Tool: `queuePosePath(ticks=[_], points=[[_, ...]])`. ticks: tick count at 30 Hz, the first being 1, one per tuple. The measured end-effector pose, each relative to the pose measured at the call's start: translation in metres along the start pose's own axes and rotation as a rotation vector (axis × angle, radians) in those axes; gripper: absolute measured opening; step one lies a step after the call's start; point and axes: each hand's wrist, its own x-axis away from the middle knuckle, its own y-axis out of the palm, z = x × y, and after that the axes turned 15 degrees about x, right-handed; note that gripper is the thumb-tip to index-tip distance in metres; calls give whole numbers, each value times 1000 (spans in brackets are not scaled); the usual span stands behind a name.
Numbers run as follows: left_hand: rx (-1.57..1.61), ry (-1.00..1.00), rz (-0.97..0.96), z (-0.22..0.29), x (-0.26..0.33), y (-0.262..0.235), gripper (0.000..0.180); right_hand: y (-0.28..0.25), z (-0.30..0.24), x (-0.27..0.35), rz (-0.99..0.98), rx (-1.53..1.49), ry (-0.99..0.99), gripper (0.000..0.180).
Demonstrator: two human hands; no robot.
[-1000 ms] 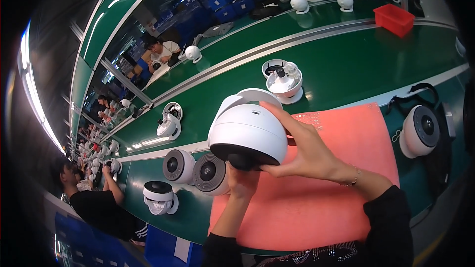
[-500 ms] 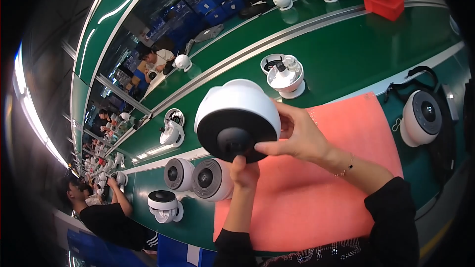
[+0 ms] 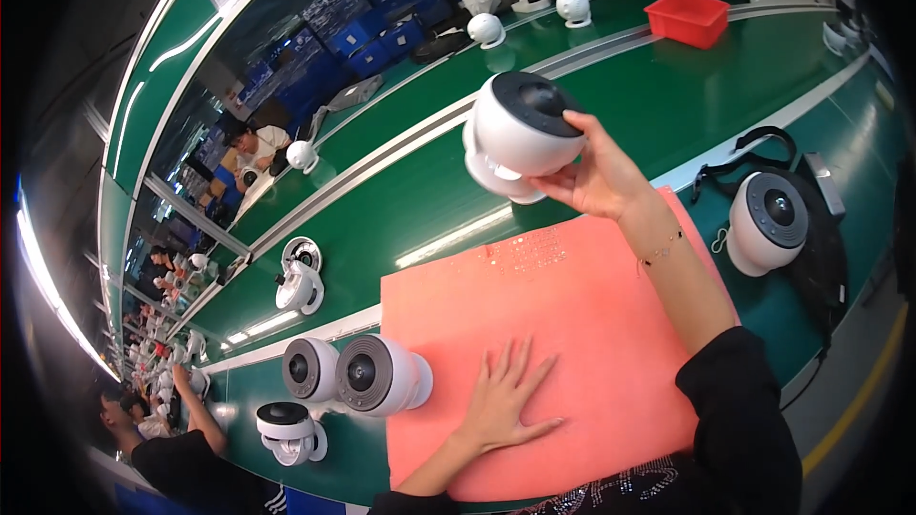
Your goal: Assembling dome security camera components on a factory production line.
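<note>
My right hand point(image 3: 606, 174) grips a white, ball-shaped device point(image 3: 506, 138) by its right side. Thumb and fingers wrap its edge, and its black round face with a dark dome tilts upward. The device is held over the green belt point(image 3: 401, 219), beyond the far edge of a pink mat point(image 3: 601, 324). Flat on that mat lies my left hand point(image 3: 504, 402), fingers spread, with nothing in it. Just left of this hand stand two similar devices with grey ringed faces, the nearer one point(image 3: 367, 377) touching the mat's edge and the other point(image 3: 310, 369) beside it.
A part-open white unit point(image 3: 291, 441) stands at the lower left, and another opened one point(image 3: 301, 277) is on the belt. To the right, a ringed device point(image 3: 766, 224) stands by a black strap point(image 3: 825, 257). A red bin point(image 3: 687, 19) lies far back. Several co-workers sit along the line.
My right hand has carried the device forward and tipped its black face upward. My left hand has let go and come down flat on the mat. The whole view has shifted somewhat.
</note>
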Motion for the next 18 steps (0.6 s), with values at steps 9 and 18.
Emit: queuePosePath(ticks=[9, 18], points=[[-49, -95, -41, 5, 16, 14, 80, -108, -5, -42, 512, 73, -180, 80], [-53, -98, -7, 3, 20, 16, 78, -139, 25, -67, 511, 189, -68, 98]])
